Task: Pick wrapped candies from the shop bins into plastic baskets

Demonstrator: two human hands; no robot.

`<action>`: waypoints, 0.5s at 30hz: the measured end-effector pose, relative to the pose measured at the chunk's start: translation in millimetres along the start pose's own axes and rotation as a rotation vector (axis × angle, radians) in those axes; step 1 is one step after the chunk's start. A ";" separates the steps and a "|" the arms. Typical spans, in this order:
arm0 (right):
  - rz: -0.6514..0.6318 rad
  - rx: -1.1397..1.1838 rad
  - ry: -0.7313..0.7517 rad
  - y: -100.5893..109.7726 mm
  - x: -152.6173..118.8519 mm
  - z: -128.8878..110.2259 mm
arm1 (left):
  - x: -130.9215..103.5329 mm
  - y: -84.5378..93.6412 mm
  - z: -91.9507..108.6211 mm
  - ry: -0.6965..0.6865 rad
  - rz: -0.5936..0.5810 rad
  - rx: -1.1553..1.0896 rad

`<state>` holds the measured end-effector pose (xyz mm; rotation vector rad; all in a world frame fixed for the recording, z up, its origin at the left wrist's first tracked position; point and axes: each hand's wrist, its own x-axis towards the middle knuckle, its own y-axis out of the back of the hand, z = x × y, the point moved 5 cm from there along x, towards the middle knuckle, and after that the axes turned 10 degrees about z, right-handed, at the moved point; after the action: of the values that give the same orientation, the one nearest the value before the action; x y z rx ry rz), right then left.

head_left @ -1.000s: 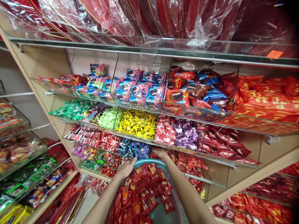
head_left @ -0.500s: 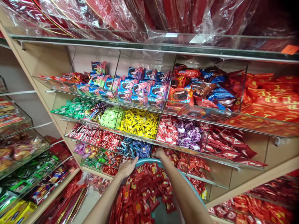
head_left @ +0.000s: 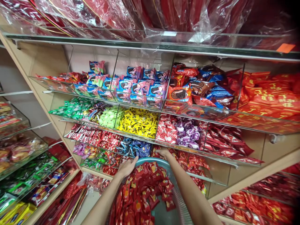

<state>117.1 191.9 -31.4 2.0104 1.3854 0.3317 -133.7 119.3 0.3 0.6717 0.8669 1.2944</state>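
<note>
A teal plastic basket (head_left: 181, 192) sits close in front of me, holding many small red wrapped packets (head_left: 140, 193). Its grey-green bottom shows at the lower right inside. My left hand (head_left: 126, 167) is closed on the basket's left rim, thumb on top and the other fingers mostly hidden. Over the far rim reaches my right hand (head_left: 164, 153), close to red wrapped sweets (head_left: 175, 156) in a low shelf bin. Its visible finger points left; the rest is hidden, so I cannot tell its grip.
Tiered clear-walled shelves hold yellow sweets (head_left: 138, 122), purple-and-white sweets (head_left: 187, 132), blue-wrapped cookies (head_left: 133, 87) and red packs (head_left: 269, 93). A shelf edge (head_left: 182, 147) runs just above my right hand. Another shelf unit (head_left: 14, 162) stands left; plastic-wrapped red goods (head_left: 145, 18) lie above.
The basket's right side has shifted left in view, exposing more inner wall beside my right forearm. My right hand has moved slightly right; my left hand keeps its place on the rim.
</note>
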 end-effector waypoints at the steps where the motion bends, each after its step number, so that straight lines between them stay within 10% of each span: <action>1: -0.003 0.083 -0.041 7.0 -1.9 4.1 | 1.1 -1.0 -1.1 -0.002 -0.002 -0.003; 15: -0.171 1.086 -0.207 68.3 -55.4 14.4 | 4.5 -4.7 -2.4 0.015 -0.011 0.007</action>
<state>152.5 121.8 10.6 2.5777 1.7707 -0.8710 -133.0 122.9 -5.7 0.6628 0.8867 1.2886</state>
